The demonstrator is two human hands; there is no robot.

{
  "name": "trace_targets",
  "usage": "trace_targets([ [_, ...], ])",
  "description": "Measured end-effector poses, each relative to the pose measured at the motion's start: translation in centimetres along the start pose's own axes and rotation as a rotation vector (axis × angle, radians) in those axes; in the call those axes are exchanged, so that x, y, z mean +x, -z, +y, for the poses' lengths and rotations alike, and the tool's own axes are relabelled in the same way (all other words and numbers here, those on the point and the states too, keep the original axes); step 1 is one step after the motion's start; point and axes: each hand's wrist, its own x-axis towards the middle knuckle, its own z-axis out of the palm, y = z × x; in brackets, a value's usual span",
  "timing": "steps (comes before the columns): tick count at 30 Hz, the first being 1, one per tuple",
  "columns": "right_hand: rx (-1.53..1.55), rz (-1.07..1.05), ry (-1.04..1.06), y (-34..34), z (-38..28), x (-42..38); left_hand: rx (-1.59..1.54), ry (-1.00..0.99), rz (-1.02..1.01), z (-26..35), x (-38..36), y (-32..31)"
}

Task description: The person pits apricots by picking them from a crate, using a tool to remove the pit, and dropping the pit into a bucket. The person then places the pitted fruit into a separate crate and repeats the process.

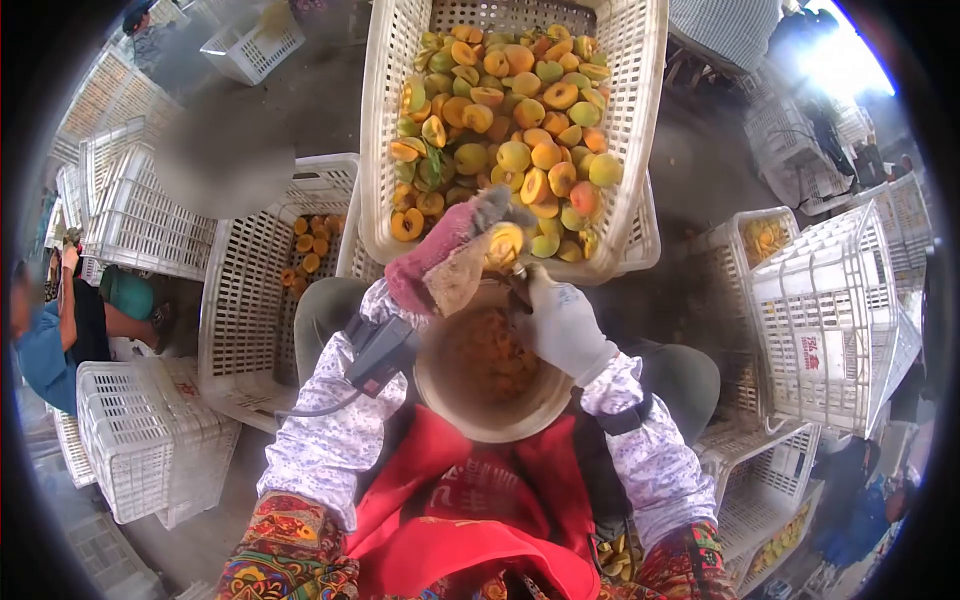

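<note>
My left hand (440, 262), in a maroon and tan glove, is closed around a yellow peach half (503, 246) with its cut side showing. My right hand (566, 322), in a white glove, grips a small pitting tool (520, 284). The tool's tip is up against the peach half, and the glove partly hides its handle. Both hands are over the far rim of a pale bucket (440, 405). Brownish-orange pits or scraps (490, 365) lie inside the bucket, blurred. Beyond the hands, a white crate (383, 130) holds many whole and halved peaches (510, 130).
To the left, another crate (225, 330) contains some peach halves (308, 245). Stacked white crates (150, 430) stand at left, and more crates (830, 320) at right. A person in blue (45, 350) sits at far left. A red apron (470, 500) covers my lap.
</note>
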Motion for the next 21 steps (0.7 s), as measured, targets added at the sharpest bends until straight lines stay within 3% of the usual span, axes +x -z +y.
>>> trace_targets([
  [1,0.002,0.004,0.004,0.4,-0.3,0.5,-0.304,0.07,-0.061,-0.2,-0.4,0.1],
  [2,0.214,-0.049,-0.13,1.3,-0.8,1.2,-0.3,0.067,-0.061,-0.9,-0.4,0.1],
  [3,0.424,-0.101,-0.264,2.3,-1.4,1.9,-0.128,-0.158,0.0,-1.8,0.0,0.0],
  [4,0.424,-0.097,-0.263,3.2,-2.2,2.3,0.045,-0.379,0.062,-2.4,0.2,-0.5],
  [6,0.761,-0.423,-0.569,4.2,-3.7,2.7,-0.134,-0.285,0.155,-2.1,0.0,-1.6],
  [7,0.566,-0.404,-0.229,3.9,-3.9,2.7,-0.056,-0.183,0.153,-1.5,0.1,-0.9],
  [8,0.574,-0.411,-0.233,4.2,-4.0,2.5,0.018,-0.078,0.152,-1.3,-0.1,-0.6],
  [10,0.865,-0.558,-0.67,6.1,-4.7,3.3,-0.051,-0.14,0.138,-1.3,-0.3,-0.6],
  [12,0.93,-0.637,-0.674,6.1,-4.0,3.4,-0.167,-0.286,-0.129,-2.4,-0.3,0.9],
  [13,0.989,-0.715,-0.68,6.0,-3.7,3.3,-0.402,-0.235,-0.188,-2.8,0.0,1.5],
  [16,0.951,-0.793,-0.673,5.5,-2.9,3.2,-0.27,-0.207,-0.268,-3.1,0.1,2.8],
  [18,0.967,-0.784,-0.677,5.3,-2.9,3.0,-0.378,-0.163,-0.204,-2.7,-0.1,1.9],
  [21,1.016,-0.769,-0.685,4.8,-2.9,2.9,-0.201,-0.236,-0.063,-3.5,0.2,2.3],
])
